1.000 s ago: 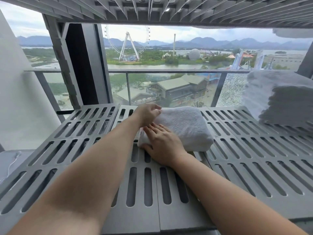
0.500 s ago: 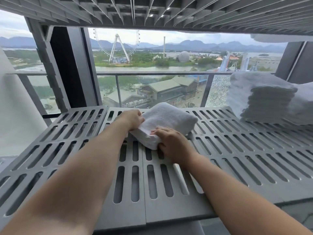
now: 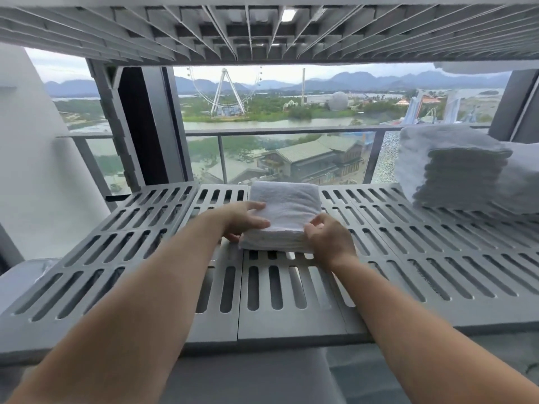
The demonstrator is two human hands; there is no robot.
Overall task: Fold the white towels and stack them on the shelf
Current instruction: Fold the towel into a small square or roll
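Shelf (image 3: 408,258): grey slotted panels, with the front edge nearest the camera and the back edge against a glass railing (image 3: 291,131). Bare slotted surface runs along the shelf's whole front half and out to its left end. A white wall (image 3: 35,170) stands beyond that left end.

Upper shelf (image 3: 262,33): ribbed underside, directly above the shelf, leaving a low band of headroom over it.

Stack of towels (image 3: 455,170): white and folded, standing at the shelf's right end toward the back. A stretch of slotted panel separates it from the item below.

Folded towel (image 3: 284,211): white and squared, lying flat at the shelf's middle. Its far edge reaches the shelf's back edge, and its near layered edge faces the shelf's front.

Left hand (image 3: 242,221): at the towel's left side. Fingers lie on the top face and one shows beneath the lower edge, so the hand grips that side.

Right hand (image 3: 329,240): at the towel's near right corner. The fingers are curled against the right side, grasping the corner, and the knuckles are toward the shelf's front.

Both forearms cross the shelf's front edge.
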